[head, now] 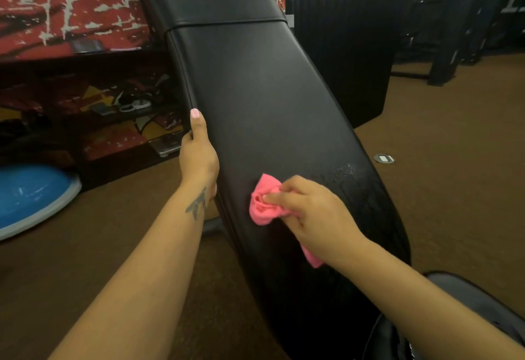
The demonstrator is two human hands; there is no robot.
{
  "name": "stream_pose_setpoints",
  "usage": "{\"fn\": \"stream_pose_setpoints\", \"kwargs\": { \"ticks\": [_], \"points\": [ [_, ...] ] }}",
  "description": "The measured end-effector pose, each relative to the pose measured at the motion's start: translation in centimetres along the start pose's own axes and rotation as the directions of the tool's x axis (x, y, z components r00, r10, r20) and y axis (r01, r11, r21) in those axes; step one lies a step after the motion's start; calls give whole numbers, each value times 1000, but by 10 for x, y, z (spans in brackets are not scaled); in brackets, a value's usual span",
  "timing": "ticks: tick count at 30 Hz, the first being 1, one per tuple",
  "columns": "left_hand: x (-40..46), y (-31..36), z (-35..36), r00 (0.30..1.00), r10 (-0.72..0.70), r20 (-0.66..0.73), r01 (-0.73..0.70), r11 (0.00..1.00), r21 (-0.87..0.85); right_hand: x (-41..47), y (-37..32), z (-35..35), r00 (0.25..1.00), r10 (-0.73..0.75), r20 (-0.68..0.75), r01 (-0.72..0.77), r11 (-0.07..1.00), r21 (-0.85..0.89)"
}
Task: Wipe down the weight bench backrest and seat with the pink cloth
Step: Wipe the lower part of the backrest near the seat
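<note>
Pink cloth [262, 204], bunched into a wad, is pinched between the thumb and curled fingers of the right hand [315, 214] and pressed against the lower part of the black padded backrest [255, 98], just beside a patch of wet streaks [350, 180]. The backrest's left edge is gripped by the left hand [199, 152], thumb laid along the pad and fingers wrapped behind it. A blue half-ball trainer [31, 194] lies on the brown floor [454, 138] at the left.

Dim indoor light, soft focus thru-out, wide-angle bending at edges
</note>
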State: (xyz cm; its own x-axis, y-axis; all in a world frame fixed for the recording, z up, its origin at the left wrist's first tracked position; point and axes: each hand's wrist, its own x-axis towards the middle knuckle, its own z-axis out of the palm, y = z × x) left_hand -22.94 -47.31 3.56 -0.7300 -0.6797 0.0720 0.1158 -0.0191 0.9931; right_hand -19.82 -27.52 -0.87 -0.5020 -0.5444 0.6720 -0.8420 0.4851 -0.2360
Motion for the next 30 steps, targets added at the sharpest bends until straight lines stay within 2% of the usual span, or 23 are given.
{"fn": "stream_pose_setpoints", "kwargs": {
  "ticks": [4,9,11,14,18,22,27,30],
  "points": [
    [0,0,0,1000,3,-1,-3,1000,1,-10,28,-7,993,116,-28,-117,993,-25],
    [-4,1,0,1000,4,7,-4,1000,-15,33,39,-9,950,274,-149,-287,955,-73],
    [-5,1,0,1000,7,0,-7,1000,-19,44,30,-5,953,251,-167,-262,964,-47],
    [-4,1,1,1000,15,-15,-15,1000,-15,35,12,3,984,108,-141,-110,994,-7],
    [-3,1,0,1000,8,-7,-8,1000,-23,-4,6,4,999,18,-42,-20,999,-27],
    [-3,1,-1,1000,8,0,-8,1000,-18,-18,33,-4,990,126,-66,-129,991,-41],
    [-2,1,-1,1000,9,2,-9,1000,-11,21,50,-10,938,309,-160,-325,941,-90],
    [-2,0,0,1000,12,5,-12,1000,-13,40,40,-6,949,265,-172,-276,961,-38]
  ]
}}
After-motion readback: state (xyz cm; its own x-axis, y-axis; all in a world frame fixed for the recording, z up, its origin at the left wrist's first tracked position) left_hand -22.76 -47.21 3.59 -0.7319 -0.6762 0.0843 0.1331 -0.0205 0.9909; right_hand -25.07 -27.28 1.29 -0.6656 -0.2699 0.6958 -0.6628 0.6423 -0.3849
